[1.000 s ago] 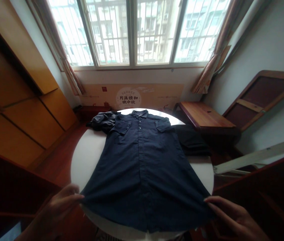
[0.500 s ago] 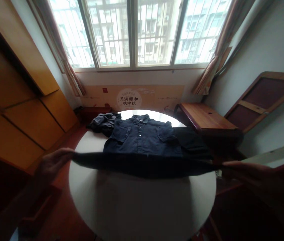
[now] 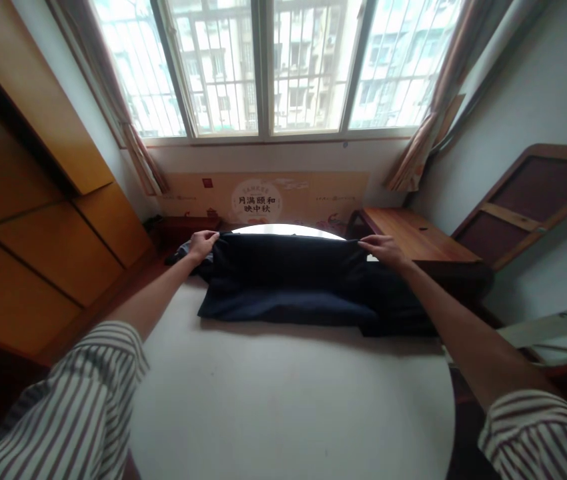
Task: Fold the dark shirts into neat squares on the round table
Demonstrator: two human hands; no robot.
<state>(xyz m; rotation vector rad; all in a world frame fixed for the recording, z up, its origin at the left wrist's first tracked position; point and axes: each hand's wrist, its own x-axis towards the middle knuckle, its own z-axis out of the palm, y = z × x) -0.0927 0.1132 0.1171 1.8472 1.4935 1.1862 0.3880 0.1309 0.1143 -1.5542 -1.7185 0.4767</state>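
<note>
A dark navy button-up shirt [image 3: 288, 297] lies on the white round table [image 3: 288, 400], its lower part folded up and away from me. My left hand [image 3: 202, 245] pinches the left corner of the raised edge. At the right corner, my right hand [image 3: 382, 248] pinches the same edge. The cloth hangs stretched between both hands and hides the shirt's collar and buttons. To the right, another dark garment [image 3: 406, 307] lies against the shirt. Partly behind my left hand sits a crumpled grey and black clothes pile [image 3: 178, 255].
A wooden desk [image 3: 418, 233] stands beyond the table on the right, and yellow-brown cabinets [image 3: 63, 253] line the left. A barred window [image 3: 263, 67] is ahead, above a printed banner [image 3: 313, 193]. The table's curved edge runs around the near side.
Both hands have moved forward and inward, carrying the shirt's lower edge from near me to its far end. The collar and buttons that showed before are now covered.
</note>
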